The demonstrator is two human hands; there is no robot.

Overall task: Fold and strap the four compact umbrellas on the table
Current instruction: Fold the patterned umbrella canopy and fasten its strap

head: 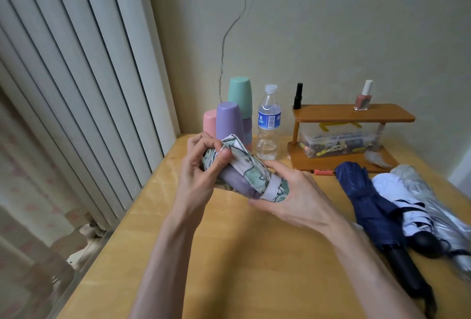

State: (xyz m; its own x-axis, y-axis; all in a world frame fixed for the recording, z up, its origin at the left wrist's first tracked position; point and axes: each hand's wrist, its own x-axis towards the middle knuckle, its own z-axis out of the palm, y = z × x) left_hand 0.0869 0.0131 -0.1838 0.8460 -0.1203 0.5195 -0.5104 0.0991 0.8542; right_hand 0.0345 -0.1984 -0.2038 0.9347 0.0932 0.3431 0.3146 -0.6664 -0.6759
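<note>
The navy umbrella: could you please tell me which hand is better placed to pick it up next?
Probably the right. The right hand holds the patterned umbrella at its strap, nearer the navy umbrella; the left hand grips the other end, farther off.

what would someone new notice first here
The left hand and right hand grip a pastel patterned umbrella over the middle of the wooden table. On its right side lie a navy umbrella, a white umbrella and a silver umbrella, side by side. Pastel cups stand behind.
</note>
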